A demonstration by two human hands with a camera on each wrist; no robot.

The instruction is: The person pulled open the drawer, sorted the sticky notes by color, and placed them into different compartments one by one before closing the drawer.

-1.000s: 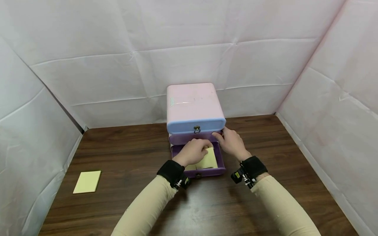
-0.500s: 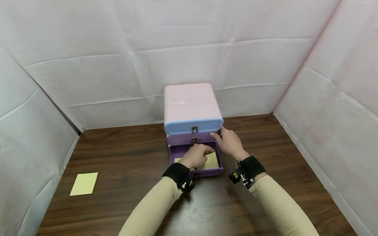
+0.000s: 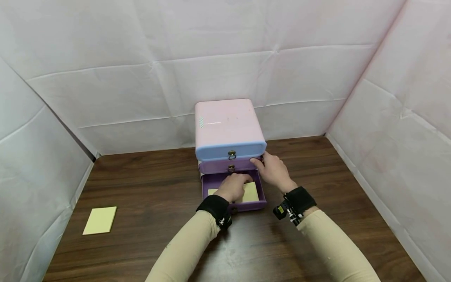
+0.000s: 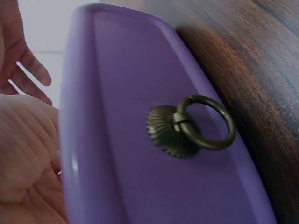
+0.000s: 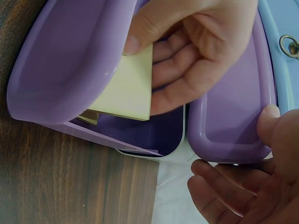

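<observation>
Head view: open bottom drawer (image 3: 208, 187) holds notes; left hand (image 3: 232, 187) pinches yellow note (image 3: 251, 192); right hand (image 3: 274, 171) relaxed.

No words, numbers or brand marks can be read; the drawer box (image 3: 230, 127) top perhaps carries unreadable small print.

glossy smooth plastic drawer (image 4: 140, 140), brassy metal ring pull (image 4: 205, 123), matt paper note (image 5: 128, 86), seemingly wood-grain table (image 3: 141, 188).
</observation>
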